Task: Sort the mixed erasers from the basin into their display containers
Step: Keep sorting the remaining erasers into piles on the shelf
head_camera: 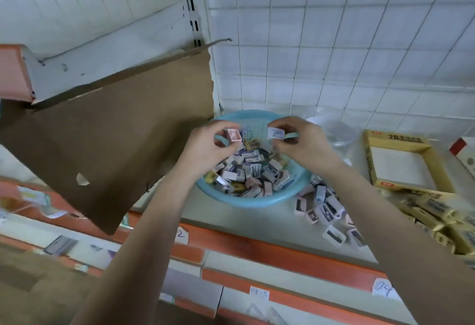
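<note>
Two small rectangular erasers are being held above the round, perforated blue plastic basin (257, 202) at frame centre. A pink eraser (234, 135) is being pinched by the curled fingers of the left grip (216, 142), and a white eraser (276, 133) by the right grip (300, 142). Print on both is being blurred beyond reading. The heap of mixed erasers (246, 173) in the basin is being partly hidden by the wrists. At right, a yellow cardboard display box (370, 160) is being shown open. Yellow-wrapped erasers (437, 211) are being cut off at the lower right edge. Loose erasers (326, 211) are being partly covered by the right forearm on the pale surface (205, 211).
</note>
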A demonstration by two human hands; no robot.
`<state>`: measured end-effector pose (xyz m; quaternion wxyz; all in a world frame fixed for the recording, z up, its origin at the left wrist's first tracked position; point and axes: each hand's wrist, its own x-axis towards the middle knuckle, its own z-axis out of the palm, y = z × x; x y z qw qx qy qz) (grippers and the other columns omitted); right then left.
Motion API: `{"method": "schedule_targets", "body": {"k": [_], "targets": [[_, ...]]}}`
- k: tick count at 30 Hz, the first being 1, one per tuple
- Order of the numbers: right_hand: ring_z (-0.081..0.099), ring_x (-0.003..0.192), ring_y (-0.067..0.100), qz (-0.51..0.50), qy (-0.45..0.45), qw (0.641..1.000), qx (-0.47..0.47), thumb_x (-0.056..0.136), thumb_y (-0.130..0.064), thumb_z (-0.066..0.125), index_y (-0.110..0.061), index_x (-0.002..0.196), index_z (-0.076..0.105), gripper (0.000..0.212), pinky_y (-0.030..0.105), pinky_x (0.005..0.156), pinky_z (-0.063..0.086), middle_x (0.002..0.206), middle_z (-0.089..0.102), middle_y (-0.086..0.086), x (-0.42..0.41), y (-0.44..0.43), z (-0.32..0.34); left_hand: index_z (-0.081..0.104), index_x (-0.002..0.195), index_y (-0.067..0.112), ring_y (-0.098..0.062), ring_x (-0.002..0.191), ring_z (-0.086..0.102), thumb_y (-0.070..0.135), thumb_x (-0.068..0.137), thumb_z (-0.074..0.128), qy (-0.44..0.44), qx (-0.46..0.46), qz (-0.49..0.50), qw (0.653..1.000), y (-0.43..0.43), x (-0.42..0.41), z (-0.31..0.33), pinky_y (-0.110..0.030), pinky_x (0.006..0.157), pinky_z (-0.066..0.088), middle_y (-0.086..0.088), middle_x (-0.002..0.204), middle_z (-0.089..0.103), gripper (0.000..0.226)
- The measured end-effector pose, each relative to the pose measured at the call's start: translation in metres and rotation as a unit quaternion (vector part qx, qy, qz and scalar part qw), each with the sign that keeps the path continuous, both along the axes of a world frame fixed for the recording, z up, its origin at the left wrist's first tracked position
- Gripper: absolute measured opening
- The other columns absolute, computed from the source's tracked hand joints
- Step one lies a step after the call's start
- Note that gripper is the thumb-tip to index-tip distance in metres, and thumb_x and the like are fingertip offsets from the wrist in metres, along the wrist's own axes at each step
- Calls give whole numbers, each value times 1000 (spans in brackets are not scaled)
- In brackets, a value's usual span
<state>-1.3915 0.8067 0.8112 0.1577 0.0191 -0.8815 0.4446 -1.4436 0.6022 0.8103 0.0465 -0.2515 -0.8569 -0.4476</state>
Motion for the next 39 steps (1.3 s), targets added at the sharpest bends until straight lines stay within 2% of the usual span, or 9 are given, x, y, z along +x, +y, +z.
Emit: {"method": "schedule_targets", "body": {"k": [4, 6, 11, 18, 22, 29, 32, 36, 39], "targets": [[59, 89, 12, -49, 38, 998, 7, 80, 2, 65, -11, 103, 68, 26, 5, 75, 46, 102, 61, 0, 31, 33, 10, 66, 112, 18, -3, 88, 64, 7, 79, 74, 24, 51, -29, 998, 36, 14, 14, -7, 81, 47, 5, 105, 64, 36], [57, 89, 10, -72, 26, 997, 10, 82, 1, 65, -9, 105, 67, 26, 0, 73, 43, 103, 59, -1, 50, 54, 13, 65, 110, 19, -3, 88, 63, 8, 77, 75, 47, 52, -76, 995, 65, 27, 20, -12, 85, 48, 8, 102, 63, 36], [61, 96, 17, -143, -39, 985, 92, 84, -13, 66, -18, 112, 67, 28, 23, 77, 45, 111, 66, -1, 87, 99, 11, 64, 116, 29, 5, 99, 55, 19, 79, 75, 38, -62, -161, 984, 120, 55, 16, -3, 86, 38, 16, 112, 63, 41], [59, 90, 11, -126, -93, 983, 92, 85, -12, 64, -19, 117, 65, 33, 11, 66, 35, 101, 65, -4, 104, 108, 3, 48, 134, 32, -3, 110, 55, 21, 78, 75, 2, -186, -209, 960, 131, 66, -5, -29, 101, 40, 17, 119, 62, 63], [57, 86, 6, -96, -103, 988, 60, 85, -7, 63, -22, 118, 62, 36, -2, 65, 39, 102, 61, -8, 104, 103, -3, 49, 134, 30, 2, 115, 49, 23, 80, 74, -8, -167, -196, 966, 126, 71, -7, -22, 104, 34, 16, 127, 57, 59], [59, 94, 9, -72, -62, 995, 24, 86, -1, 59, -20, 111, 64, 32, 17, 83, 48, 106, 64, -5, 83, 83, -2, 58, 125, 24, 1, 107, 53, 17, 84, 70, 35, -105, -123, 986, 93, 65, -5, -14, 95, 36, 13, 120, 61, 43], [59, 93, 9, -56, -33, 998, 20, 85, 2, 57, -19, 106, 66, 32, 18, 84, 50, 106, 63, -4, 67, 60, -3, 60, 123, 24, 3, 107, 54, 17, 83, 70, 38, -109, -83, 990, 66, 53, -8, -12, 95, 39, 15, 117, 63, 41], [59, 91, 9, -15, -20, 998, 55, 84, 5, 56, -13, 106, 68, 31, 9, 83, 45, 106, 62, -1, 46, 26, -2, 57, 126, 26, -1, 111, 53, 21, 85, 68, 9, -176, -31, 984, 28, 30, -10, -19, 95, 40, 15, 122, 60, 43], [63, 92, 19, 27, -39, 994, 96, 83, 3, 56, -14, 110, 67, 34, 20, 90, 47, 108, 64, 5, 26, 6, -1, 57, 127, 21, -11, 115, 55, 20, 85, 68, -1, -221, -14, 975, 9, 13, -11, -24, 96, 42, 4, 124, 62, 43]]}}
